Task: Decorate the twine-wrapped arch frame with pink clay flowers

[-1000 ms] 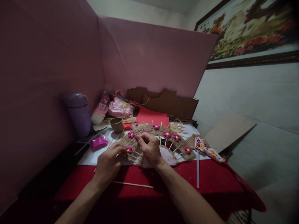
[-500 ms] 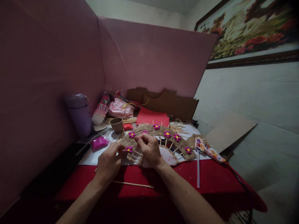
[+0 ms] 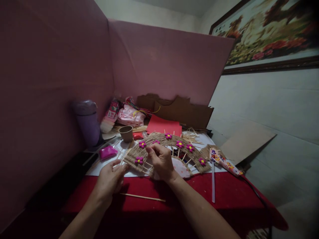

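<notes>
An arch wound with brown twine (image 3: 171, 141) lies in front of me, decorated with purple clay flowers (image 3: 179, 144) that have yellow centres. Thin sticks (image 3: 183, 156) join it to a pale spotted cloth panel (image 3: 179, 167). My right hand (image 3: 161, 161) is over the left part of the arch, thumb and fingertips pinched together beside a flower (image 3: 142, 144). Whatever those fingertips hold is hidden. My left hand (image 3: 111, 177) is just off the arch's left end, fingers curled in and tips close together. I cannot make out anything between them.
A flower-patterned glue gun (image 3: 223, 161) lies at the right, its glue stick (image 3: 213, 182) sticking out toward me. Beyond my left hand are a packet of magenta clay (image 3: 108, 152), a brown cup (image 3: 126, 133) and a purple tumbler (image 3: 88, 124). One loose stick (image 3: 142, 197) rests on the red cloth.
My left hand has drawn back left and down from the flower at the arch's left end. My right hand keeps its pinch in nearly the same place. The view has shifted slightly.
</notes>
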`<state>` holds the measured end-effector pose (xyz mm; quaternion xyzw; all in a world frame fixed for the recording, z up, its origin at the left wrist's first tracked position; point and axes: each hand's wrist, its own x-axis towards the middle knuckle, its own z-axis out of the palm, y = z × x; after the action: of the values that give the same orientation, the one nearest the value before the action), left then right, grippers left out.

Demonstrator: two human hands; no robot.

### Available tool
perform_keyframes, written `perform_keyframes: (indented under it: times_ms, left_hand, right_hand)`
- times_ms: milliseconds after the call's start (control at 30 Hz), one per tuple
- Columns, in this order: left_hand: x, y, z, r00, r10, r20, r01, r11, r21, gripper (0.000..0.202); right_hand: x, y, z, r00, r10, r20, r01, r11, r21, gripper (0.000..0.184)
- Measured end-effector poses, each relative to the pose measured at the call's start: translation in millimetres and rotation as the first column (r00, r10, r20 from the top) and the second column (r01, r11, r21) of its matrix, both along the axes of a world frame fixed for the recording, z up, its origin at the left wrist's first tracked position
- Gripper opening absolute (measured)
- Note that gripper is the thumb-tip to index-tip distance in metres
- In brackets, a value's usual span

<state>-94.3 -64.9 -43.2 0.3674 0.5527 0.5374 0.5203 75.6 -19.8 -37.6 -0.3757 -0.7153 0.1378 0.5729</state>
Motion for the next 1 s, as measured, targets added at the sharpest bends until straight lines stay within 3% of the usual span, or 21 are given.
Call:
perform_keyframes:
  times_ms: [100,200,500,1000]
  left_hand:
    - [3.1,3.2,6.2,0.979,-0.158,0.125,0.164,0.986,-0.036,0.043]
    - [5.5,8.8,7.5,0.95,-0.245,0.193,0.255,0.966,-0.029,0.038]
    - [12.3,17.6,-3.0,0.906,-0.344,0.247,0.361,0.932,-0.025,0.036]
    - [18.7,20.6,-6.7,0.957,-0.231,0.177,0.239,0.971,-0.021,0.041]
  right_hand:
    - [1.4,-2.8,0.5,0.987,0.01,0.162,-0.035,0.988,0.152,0.025]
    - [2.4,-5.9,1.4,0.953,-0.008,0.302,-0.071,0.965,0.251,0.024]
    - [2.5,-5.7,3.1,0.95,-0.092,0.298,0.003,0.959,0.285,0.03]
    - [3.3,-5.5,2.6,0.944,-0.106,0.314,0.013,0.958,0.288,0.029]
